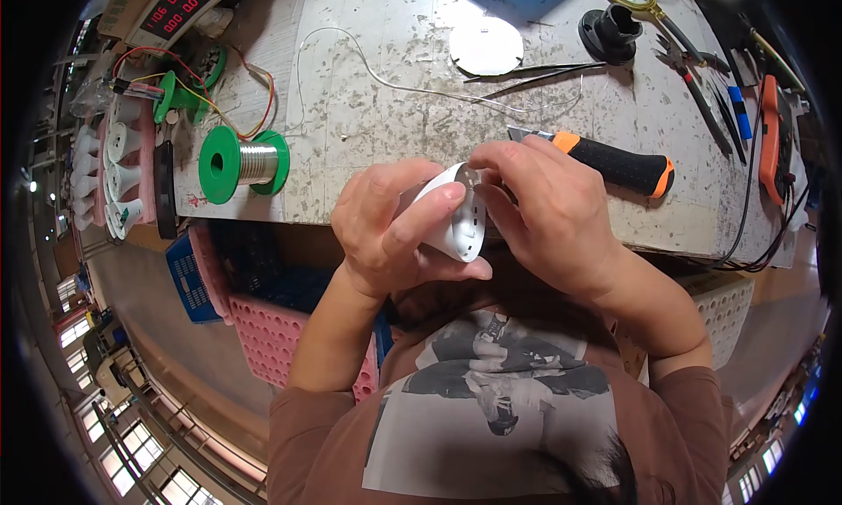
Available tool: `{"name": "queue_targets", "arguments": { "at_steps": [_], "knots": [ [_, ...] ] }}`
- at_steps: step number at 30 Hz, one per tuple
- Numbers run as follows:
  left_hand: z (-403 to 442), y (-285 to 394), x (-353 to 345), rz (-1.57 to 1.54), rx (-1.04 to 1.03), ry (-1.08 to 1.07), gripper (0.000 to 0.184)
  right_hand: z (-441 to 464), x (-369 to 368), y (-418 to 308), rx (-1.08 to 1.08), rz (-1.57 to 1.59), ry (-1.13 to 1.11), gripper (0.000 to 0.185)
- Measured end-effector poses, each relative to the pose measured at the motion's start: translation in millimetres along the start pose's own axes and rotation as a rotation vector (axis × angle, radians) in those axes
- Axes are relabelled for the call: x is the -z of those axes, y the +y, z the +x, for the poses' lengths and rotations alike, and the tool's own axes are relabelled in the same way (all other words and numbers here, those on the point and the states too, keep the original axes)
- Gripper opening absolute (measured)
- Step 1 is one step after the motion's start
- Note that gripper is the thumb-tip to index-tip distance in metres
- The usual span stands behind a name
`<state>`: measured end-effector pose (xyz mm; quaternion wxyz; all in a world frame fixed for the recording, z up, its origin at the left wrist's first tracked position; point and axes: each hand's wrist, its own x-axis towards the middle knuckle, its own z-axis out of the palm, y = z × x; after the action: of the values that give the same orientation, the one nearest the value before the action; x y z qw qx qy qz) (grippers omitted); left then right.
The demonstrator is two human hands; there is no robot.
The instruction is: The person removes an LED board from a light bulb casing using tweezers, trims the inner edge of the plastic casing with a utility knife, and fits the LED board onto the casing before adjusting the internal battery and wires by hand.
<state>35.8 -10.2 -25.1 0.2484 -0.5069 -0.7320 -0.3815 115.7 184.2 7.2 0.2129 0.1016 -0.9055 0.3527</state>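
Now; left grip (386, 220) curled round shell (472, 229); right grip (548, 193) at rim, closure unclear; tray (149, 163): cones (127, 179)

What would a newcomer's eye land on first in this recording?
Probably the white cup-like part at the centre, held in the left hand with the right hand at its rim. Next, the green spool of silvery wire to the left and the black-and-orange knife to the right. Red digits glow at upper left.
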Motion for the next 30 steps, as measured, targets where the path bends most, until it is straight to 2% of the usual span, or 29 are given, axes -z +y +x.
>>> {"name": "queue_targets", "arguments": {
  "at_steps": [8,11,13,15,17,19,21,24,25,28,30],
  "knots": [
    [-1.7,-1.7,0.7,-0.030,0.049,0.025,0.077,1.1,-7.3,2.2,-0.009,0.128,0.029,0.025],
    [-0.8,-1.5,1.7,-0.032,0.052,0.021,0.079,1.8,-2.6,0.0,-0.098,0.228,0.039,0.020],
    [-1.4,-1.5,1.2,-0.027,0.047,0.016,0.079,2.0,5.3,-2.8,-0.253,0.337,0.011,0.018],
    [-3.9,-2.4,-2.3,-0.068,0.076,0.109,0.077,-3.4,9.5,-0.2,-0.250,0.353,0.026,0.020],
    [-4.8,-2.7,-8.9,-0.062,0.082,0.152,0.073,-9.7,16.0,-2.2,-0.176,0.355,0.018,0.023],
    [-6.2,-2.8,-11.0,-0.060,0.087,0.192,0.069,-16.8,19.5,-1.1,0.012,0.322,-0.085,0.030],
    [-7.1,-2.5,-10.7,0.047,0.065,0.120,0.062,-20.6,24.3,-4.9,0.170,0.221,-0.220,0.026],
    [-3.2,3.9,-7.0,0.092,0.029,0.068,0.056,-24.1,34.6,-4.6,0.271,0.132,-0.270,0.021],
    [-2.2,5.4,-4.2,0.092,0.027,0.065,0.056,-23.0,37.1,-2.9,0.270,0.132,-0.266,0.021],
    [-2.7,7.8,4.7,0.090,0.011,-0.023,0.055,-15.0,36.8,14.6,0.241,-0.044,0.109,0.020],
    [-6.7,8.1,5.8,0.040,0.028,-0.035,0.054,-11.9,45.9,21.1,0.131,-0.223,0.092,0.023]
  ]
}}
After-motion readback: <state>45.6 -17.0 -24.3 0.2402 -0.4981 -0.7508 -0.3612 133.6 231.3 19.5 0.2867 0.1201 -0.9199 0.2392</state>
